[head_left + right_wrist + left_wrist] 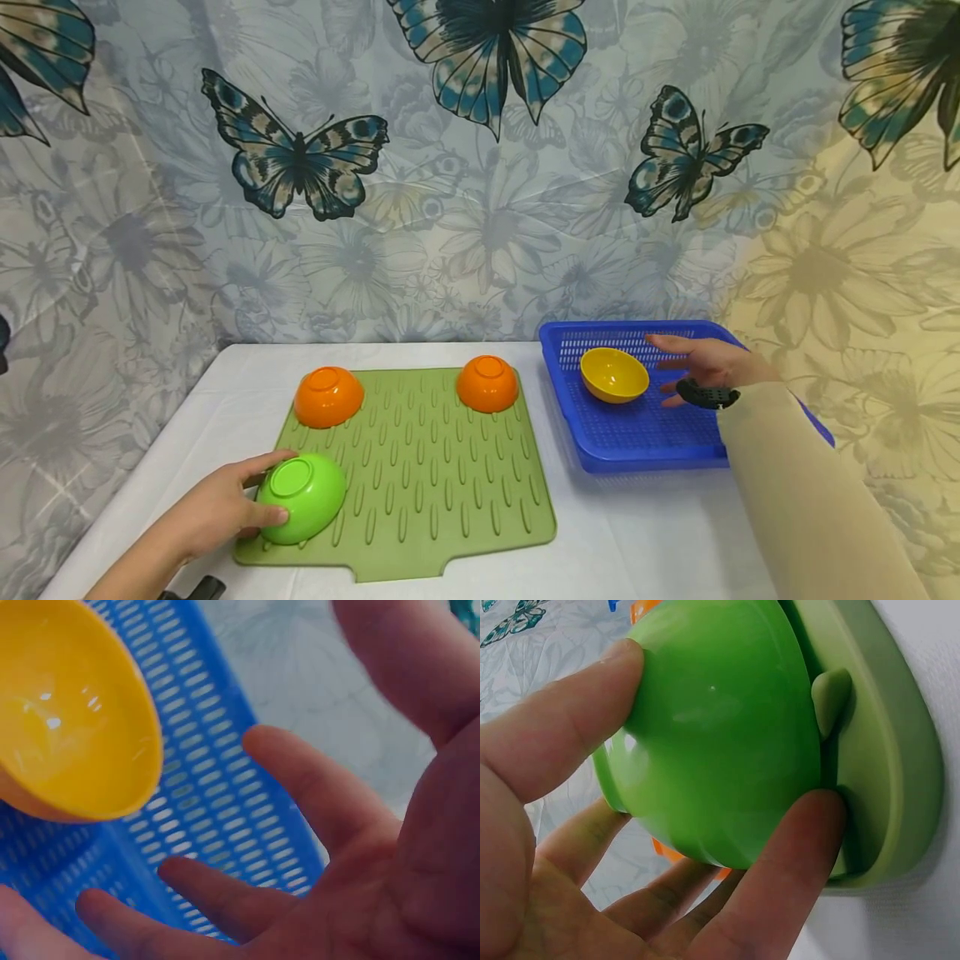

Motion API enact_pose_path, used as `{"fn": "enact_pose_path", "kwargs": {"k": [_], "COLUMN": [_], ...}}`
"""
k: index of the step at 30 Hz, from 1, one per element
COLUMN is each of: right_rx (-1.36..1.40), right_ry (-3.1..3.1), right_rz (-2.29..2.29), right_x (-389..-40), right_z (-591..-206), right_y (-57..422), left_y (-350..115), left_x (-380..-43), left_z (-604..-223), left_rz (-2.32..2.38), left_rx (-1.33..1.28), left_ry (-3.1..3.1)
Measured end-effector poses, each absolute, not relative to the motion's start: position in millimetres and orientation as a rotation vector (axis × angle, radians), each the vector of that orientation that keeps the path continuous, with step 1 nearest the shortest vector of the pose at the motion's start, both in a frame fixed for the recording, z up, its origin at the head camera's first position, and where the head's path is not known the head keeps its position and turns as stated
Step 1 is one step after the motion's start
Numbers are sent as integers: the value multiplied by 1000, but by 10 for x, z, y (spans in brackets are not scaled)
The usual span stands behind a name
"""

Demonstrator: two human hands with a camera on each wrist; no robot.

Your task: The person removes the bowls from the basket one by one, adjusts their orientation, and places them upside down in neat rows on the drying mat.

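Upside down on the near left corner of a green drying mat (420,533) lies a green bowl (311,500). My left hand (213,504) holds it from the left, thumb and fingers spread round its side; the left wrist view shows a fingertip right at the rim of the bowl (720,735), close to the mat. A yellow bowl (613,375) sits tilted, mouth up, in the blue basket (600,458). Beside that bowl, over the basket, my right hand (708,367) has its fingers extended and apart, and a gap separates them from the yellow bowl (75,712).
Two orange bowls stand upside down along the mat's far edge, one bowl (328,397) at the left and another bowl (487,384) at the right. A white cloth (630,533) covers the table. Behind it hangs a butterfly-patterned curtain (480,250).
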State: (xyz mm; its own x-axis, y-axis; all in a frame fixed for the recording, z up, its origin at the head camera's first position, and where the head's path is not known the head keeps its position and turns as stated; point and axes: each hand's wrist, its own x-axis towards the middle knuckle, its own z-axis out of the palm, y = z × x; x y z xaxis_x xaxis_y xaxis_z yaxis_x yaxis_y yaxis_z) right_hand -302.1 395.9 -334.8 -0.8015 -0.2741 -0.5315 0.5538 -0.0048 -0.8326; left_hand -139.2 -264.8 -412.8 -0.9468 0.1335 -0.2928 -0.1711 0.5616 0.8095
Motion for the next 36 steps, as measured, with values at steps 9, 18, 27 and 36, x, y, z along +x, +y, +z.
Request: {"fn": "enact_pose_path", "kwargs": {"k": [9, 18, 27, 36], "right_rx": [301, 284, 296, 251], "right_ry": [1697, 1794, 1962, 2008], "right_rz": [-1846, -1734, -1533, -1438], "right_x": [-3124, -3206, -3254, -3295], "right_z": [-3593, -3661, -3674, -3664], "right_y": [3862, 3802, 3723, 3671], "left_y": [-2627, -2616, -2631, -2648], "left_x": [-1396, -1399, -1393, -1386], "left_z": [-4133, -4113, -4121, -4122], "left_rz": [1321, 1313, 1315, 1315], "left_rx": [-45, -39, -38, -40], "left_ry": [2481, 2496, 2502, 2497]}}
